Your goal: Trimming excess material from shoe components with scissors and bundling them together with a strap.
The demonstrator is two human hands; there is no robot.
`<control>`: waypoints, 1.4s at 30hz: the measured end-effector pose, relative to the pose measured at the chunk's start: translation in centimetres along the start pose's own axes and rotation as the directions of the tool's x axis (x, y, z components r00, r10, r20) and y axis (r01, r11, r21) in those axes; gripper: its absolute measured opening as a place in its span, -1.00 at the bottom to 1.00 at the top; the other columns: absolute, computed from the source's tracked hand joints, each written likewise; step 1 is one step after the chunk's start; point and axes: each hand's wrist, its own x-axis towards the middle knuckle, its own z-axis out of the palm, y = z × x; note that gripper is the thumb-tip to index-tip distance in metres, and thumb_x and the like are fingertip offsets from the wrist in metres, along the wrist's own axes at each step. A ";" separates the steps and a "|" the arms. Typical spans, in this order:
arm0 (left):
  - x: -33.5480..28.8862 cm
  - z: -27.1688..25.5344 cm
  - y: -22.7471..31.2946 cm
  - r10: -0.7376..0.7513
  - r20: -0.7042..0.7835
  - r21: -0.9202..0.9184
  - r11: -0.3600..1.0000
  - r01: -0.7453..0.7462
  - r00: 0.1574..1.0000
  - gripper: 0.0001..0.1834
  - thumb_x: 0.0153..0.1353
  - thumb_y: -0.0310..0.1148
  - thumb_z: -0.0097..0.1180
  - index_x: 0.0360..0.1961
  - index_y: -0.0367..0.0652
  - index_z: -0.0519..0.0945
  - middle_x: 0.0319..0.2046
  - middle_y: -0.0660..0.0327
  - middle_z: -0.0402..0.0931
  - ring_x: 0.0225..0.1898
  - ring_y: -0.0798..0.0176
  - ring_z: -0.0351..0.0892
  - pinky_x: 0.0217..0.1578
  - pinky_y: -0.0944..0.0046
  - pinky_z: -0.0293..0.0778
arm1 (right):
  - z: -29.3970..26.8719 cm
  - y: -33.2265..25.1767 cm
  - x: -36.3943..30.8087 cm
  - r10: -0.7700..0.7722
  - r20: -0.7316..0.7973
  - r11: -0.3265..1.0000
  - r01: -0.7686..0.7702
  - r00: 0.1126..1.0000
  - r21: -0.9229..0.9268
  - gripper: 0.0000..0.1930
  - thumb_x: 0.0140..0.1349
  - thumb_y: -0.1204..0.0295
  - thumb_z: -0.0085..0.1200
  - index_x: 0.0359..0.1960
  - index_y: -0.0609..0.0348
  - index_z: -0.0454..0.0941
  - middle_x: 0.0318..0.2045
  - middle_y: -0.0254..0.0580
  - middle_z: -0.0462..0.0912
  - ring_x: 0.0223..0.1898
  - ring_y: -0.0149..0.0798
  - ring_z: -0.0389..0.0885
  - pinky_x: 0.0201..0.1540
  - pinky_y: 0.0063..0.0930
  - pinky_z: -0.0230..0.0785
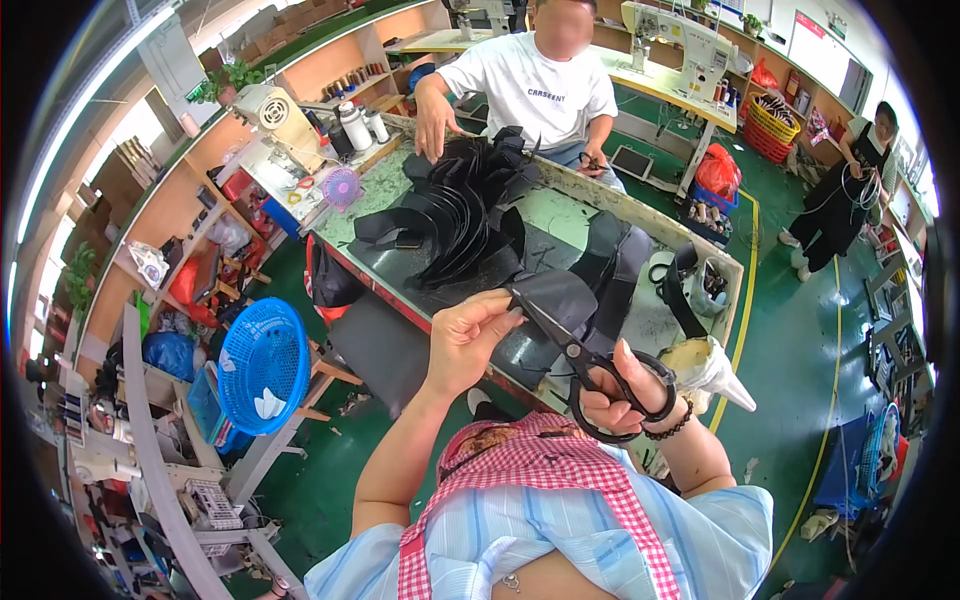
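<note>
Black curved piece (pixel 562 296) above the near edge of the worktable (pixel 565 215), scissors (pixel 575 352) lying across it in this view. Left hand (pixel 470 335): forearm rising from below, wrist up, thumb and index brought narrowly together on the piece's left end; exact contact partly masked by the blade tips, which reach the fingertips. Right hand (pixel 625 390): fingers curled through the scissor handles, thumb extended upward, beaded bracelet (pixel 668 432) at the wrist; blades point up and leftward toward the left hand. Whether the blades are parted, cannot tell. Piece lies just right of the left fingertips and up-left of the right hand. Just beyond its right side, more black pieces (pixel 612 262) overlap on the table; farther left, a large fanned heap (pixel 450 215) of similar ones. At the table's right end: a second pair of scissors (pixel 657 273) and a clear container (pixel 714 285). Across the table a seated co-worker (pixel 545 95) has one hand (pixel 434 122) over the heap. Blue basket (pixel 228 365) well apart at left.
</note>
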 end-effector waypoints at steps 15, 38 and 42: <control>-1.0 2.8 1.1 0.027 0.433 0.200 0.972 -0.125 0.901 -0.86 -0.03 -0.63 0.16 -0.37 -0.31 0.57 -0.26 0.13 0.57 -0.23 0.16 0.56 -0.18 0.32 0.39 | -1.9 -3.5 2.5 -0.508 -0.627 0.857 0.273 0.590 -0.437 -0.75 0.00 0.48 0.27 -0.46 0.10 0.35 -0.52 -0.52 0.38 -0.48 -0.65 0.32 -0.44 -0.71 0.19; 0.5 -6.5 2.6 -0.128 -0.218 -0.396 0.918 0.032 0.968 -0.83 0.26 -0.38 0.00 -0.20 -0.23 0.54 -0.31 0.20 0.58 -0.31 0.31 0.61 -0.31 0.29 0.60 | -6.1 0.5 2.8 -0.860 -0.437 0.390 -0.215 0.263 -0.896 -0.71 0.05 0.39 0.23 -0.43 0.20 0.32 -0.52 -0.32 0.56 -0.62 -0.45 0.40 -0.58 -0.55 0.25; 0.7 -5.0 1.4 -0.262 -0.295 -0.524 0.849 0.074 0.919 -0.83 0.24 -0.36 0.01 -0.21 -0.20 0.54 -0.39 0.24 0.58 -0.41 0.36 0.61 -0.39 0.29 0.64 | -3.6 -1.1 1.4 -0.620 -0.428 0.713 0.244 0.657 -0.657 -0.51 -0.04 0.02 0.27 -0.49 0.18 0.33 -0.58 -0.35 0.45 -0.59 -0.44 0.44 -0.54 -0.62 0.27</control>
